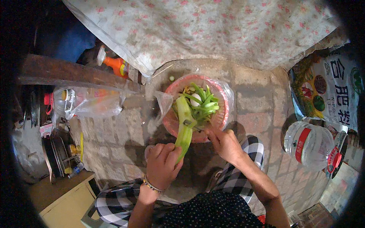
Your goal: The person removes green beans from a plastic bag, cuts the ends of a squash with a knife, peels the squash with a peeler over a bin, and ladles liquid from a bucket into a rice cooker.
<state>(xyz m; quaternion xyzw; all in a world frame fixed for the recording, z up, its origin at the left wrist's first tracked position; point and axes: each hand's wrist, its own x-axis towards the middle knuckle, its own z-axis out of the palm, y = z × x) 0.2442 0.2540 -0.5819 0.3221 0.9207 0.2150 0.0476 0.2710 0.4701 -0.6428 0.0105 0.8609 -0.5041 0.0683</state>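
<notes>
My left hand (pixel 164 162) grips the lower end of a long pale-green vegetable (pixel 184 135), partly peeled, its far end over a basket. Close to the vegetable's right side, my right hand (pixel 225 142) is closed on a small tool (pixel 198 129), blurred and mostly hidden, likely a peeler or knife. Beneath both lies a red plastic basket (pixel 226 114) lined with a clear plastic bag (pixel 165 104). Inside it are green peel strips (pixel 209 102) and a white rounded thing (pixel 195 99) that looks like an eggshell.
A floral cloth (pixel 216 34) hangs ahead. At left are an orange spray bottle (pixel 115 64), plastic bottles (pixel 82 99) and a wooden beam (pixel 79 72). A large water bottle (pixel 312 146) and a printed sack (pixel 325 88) stand at right on the brick floor (pixel 253 102).
</notes>
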